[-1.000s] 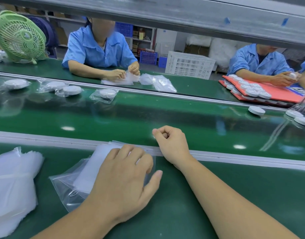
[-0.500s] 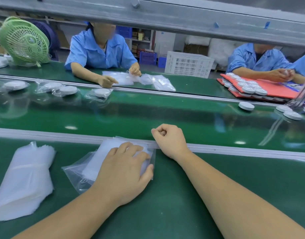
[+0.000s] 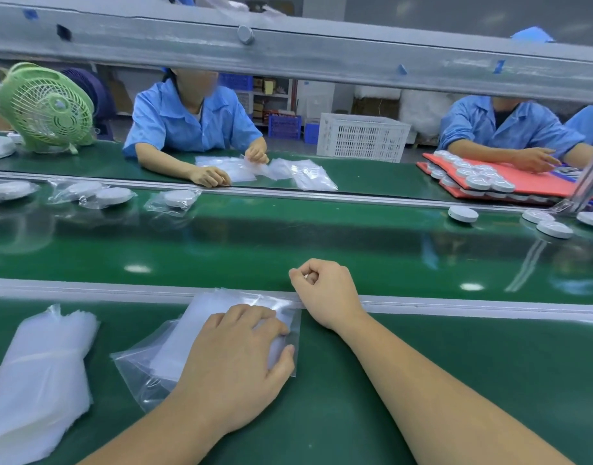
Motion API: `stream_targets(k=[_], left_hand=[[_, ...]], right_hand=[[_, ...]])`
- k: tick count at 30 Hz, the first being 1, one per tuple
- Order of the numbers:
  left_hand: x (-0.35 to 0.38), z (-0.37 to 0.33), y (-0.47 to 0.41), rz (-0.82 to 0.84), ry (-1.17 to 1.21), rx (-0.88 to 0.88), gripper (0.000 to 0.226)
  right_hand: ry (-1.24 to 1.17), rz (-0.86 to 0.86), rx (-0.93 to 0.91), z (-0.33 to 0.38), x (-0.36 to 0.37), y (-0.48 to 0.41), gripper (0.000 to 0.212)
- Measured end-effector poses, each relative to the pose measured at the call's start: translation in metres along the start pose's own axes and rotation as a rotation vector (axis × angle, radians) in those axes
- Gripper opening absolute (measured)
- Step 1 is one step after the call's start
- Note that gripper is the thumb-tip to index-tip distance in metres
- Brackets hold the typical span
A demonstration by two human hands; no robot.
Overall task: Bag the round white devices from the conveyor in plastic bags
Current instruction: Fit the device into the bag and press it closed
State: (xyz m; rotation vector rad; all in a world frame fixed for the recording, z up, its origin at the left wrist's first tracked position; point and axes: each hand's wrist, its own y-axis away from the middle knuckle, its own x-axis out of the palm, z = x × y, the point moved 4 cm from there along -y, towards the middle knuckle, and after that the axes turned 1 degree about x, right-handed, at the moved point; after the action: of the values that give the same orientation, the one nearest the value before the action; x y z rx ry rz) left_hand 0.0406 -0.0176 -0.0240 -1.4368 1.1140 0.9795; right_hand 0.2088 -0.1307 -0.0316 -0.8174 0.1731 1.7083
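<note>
Left hand (image 3: 234,364) on the plastic bags (image 3: 194,333), right hand (image 3: 325,290) fisted at the rail (image 3: 456,305).
Left hand: palm down, fingers lightly bent, tips pressing the clear, glossy flat bags onto the near green table; thumb at their right edge. Right hand: curled tight, thumb against forefinger, nothing visible in it, resting on the rail just beside the bags' far corner. Round white devices (image 3: 462,213): low, flat white pucks, bare, on the far right of the conveyor (image 3: 288,243). Bagged devices (image 3: 179,198) lie far left. Spare bag stack (image 3: 40,374), cloudy white, near left.
</note>
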Motion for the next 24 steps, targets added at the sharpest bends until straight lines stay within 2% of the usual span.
stream_targets(k=[24], left_hand=[[0.0018, 0.0028, 0.0000, -0.019, 0.035, -0.006, 0.056]], right_hand=[[-0.036, -0.018, 0.046, -0.0023, -0.0009, -0.0007, 0.030]])
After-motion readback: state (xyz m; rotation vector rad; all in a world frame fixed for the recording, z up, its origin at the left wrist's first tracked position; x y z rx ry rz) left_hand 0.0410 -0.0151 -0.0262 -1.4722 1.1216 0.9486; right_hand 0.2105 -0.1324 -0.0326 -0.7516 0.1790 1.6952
